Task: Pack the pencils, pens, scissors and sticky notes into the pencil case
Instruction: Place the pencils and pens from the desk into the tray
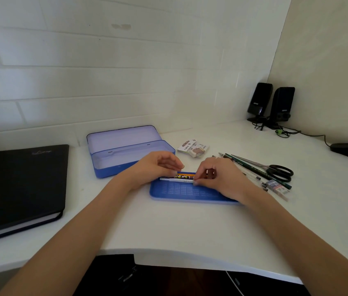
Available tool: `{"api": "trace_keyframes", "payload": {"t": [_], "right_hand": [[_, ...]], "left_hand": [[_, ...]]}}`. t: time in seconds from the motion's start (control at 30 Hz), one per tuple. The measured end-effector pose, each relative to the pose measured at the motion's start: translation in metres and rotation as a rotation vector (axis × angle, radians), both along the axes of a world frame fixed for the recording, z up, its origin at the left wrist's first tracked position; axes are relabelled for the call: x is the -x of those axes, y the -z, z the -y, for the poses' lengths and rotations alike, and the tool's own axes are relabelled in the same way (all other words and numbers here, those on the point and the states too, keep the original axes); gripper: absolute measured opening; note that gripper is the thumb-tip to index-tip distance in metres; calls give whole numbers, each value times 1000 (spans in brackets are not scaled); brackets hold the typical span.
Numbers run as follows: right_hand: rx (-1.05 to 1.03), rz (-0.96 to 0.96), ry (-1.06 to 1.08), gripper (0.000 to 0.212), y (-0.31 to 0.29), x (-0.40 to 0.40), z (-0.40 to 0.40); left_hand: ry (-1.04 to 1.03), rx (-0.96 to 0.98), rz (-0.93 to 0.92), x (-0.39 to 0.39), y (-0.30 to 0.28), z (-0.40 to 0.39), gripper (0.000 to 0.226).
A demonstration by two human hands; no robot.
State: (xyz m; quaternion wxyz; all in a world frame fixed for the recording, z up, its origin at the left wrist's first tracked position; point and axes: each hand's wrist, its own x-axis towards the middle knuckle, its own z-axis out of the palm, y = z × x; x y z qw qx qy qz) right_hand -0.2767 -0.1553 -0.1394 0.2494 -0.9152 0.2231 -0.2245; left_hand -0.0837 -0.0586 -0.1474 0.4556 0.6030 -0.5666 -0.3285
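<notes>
So both hands are working over the flat blue plastic insert tray (187, 192), which sits on the white tabletop (168, 229) just in front of the open blue metal pencil case (126, 149). Left hand (158, 166) has its fingers curled down onto the ends of a few pencils (182, 176) lying along the tray's far edge, and the right hand (217, 175) pinches the other end of the same bunch. Right of the tray: black-handled scissors (275, 169) plus loose dark pens and pencils (252, 169). Behind the tray, near the case, small packaged erasers (194, 148). Far left of the tray sits a black hardcover notebook (19, 189).
</notes>
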Motion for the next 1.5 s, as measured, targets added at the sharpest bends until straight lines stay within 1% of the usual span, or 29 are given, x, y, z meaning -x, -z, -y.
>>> {"api": "trace_keyframes", "payload": {"t": [0.03,0.1,0.17,0.23,0.33,0.4,0.43,0.5,0.57,0.63,0.73,0.93,1.03,1.1,1.17,1.23,1.37,1.5], "right_hand": [[3,8,1,10,2,-2,0],[0,8,28,12,5,-5,0],[50,-24,103,19,7,-9,-2],[107,-34,181,26,4,-9,-5],[128,37,378,30,-6,0,4],[170,89,563,25,-10,15,23],[213,77,660,21,-10,24,34],[252,-31,833,16,-8,43,54],[177,-146,930,15,-5,54,65],[86,-228,953,13,-3,57,69],[47,-265,955,14,-1,55,70],[94,-305,956,15,-3,53,67],[139,-271,918,15,-4,52,64],[145,-154,830,15,-5,51,59],[124,34,659,11,-6,46,53],[98,135,482,7,-10,41,45],[-19,104,235,8,-16,33,30],[-174,36,93,24,-16,31,21]], "left_hand": [[6,-2,-1,1,0,0,25],[29,-6,16,2,-1,-1,28],[38,-13,76,2,-1,-1,31],[43,-14,102,2,0,-1,29],[41,-19,96,2,0,-2,26],[32,-27,105,2,0,-2,25],[26,-28,106,2,0,-2,24],[17,-26,106,2,-1,-3,24],[19,-24,103,3,-1,-3,23],[18,-24,107,4,-2,-4,24],[13,-23,114,4,-1,-4,24],[23,-21,110,4,-1,-4,23],[26,-18,107,3,0,-3,23],[22,-22,109,3,-1,-2,24],[18,-22,108,2,-1,-2,24],[16,-19,95,2,-1,-3,24],[0,-16,61,0,0,-3,25],[9,-31,32,0,-1,-3,27]]}}
